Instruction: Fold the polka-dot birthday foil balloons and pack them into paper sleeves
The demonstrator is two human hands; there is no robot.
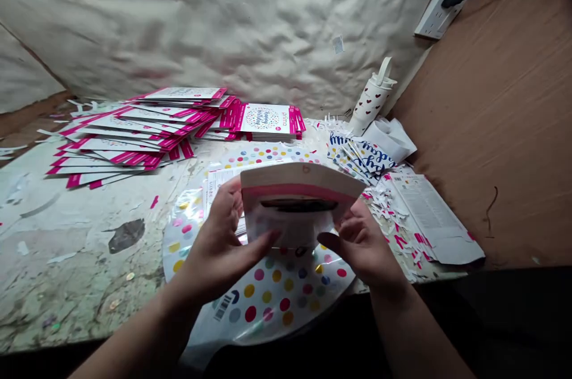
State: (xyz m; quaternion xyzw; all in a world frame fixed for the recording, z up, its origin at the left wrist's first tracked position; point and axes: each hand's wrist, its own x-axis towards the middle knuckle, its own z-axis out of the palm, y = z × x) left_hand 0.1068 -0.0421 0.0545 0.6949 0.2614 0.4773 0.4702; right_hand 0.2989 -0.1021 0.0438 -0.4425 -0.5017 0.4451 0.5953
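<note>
Both my hands hold a white and pink card packet [295, 227] up in front of me, with a dark gap showing under its top edge. My left hand [214, 248] grips the left side, thumb on the near face. On the right side my right hand [369, 248] grips it in the same way, fingers behind. Below the packet lies a flat white foil balloon [263, 310] with coloured dots, hanging over the table's front edge. Behind my left fingers, a printed white card or sheet [215, 179] lies on the balloon, partly hidden.
Piles of pink and white packets [129, 134] stand at the back left, with another stack [266, 120] beside them. To the right are a heart-patterned bottle [372, 102], folded printed foil [364, 158], paper scraps [393, 212] and a flattened carton [435, 215]. A wall socket [438, 14] hangs above.
</note>
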